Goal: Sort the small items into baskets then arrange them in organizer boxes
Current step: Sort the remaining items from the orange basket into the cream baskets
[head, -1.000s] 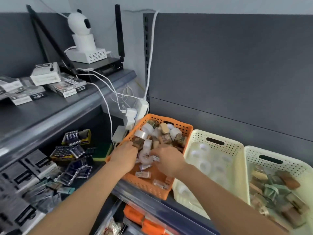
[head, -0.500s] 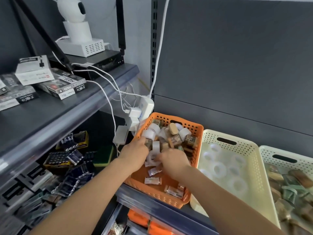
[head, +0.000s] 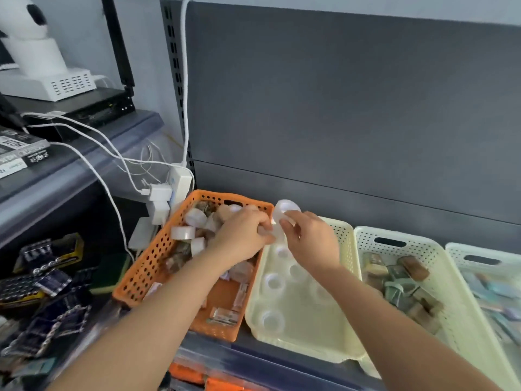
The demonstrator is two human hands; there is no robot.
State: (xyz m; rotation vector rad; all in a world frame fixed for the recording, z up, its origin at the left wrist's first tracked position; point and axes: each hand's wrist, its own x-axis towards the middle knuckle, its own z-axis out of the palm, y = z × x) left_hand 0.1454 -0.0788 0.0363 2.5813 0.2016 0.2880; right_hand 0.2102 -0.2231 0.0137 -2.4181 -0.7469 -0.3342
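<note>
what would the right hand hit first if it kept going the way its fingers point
The right hand, holding a clear tape roll, points up and left, toward the left hand at the orange basket rim. It would likely meet the left hand's fingers first; depth is unclear.

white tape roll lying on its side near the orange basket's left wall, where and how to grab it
Pinch the white tape roll across its curved outer band from above. It lies on its side atop the pile in the perforated orange plastic basket, so the band faces up and is clear. Its flat ends are crowded by neighbouring rolls and the wall.
</note>
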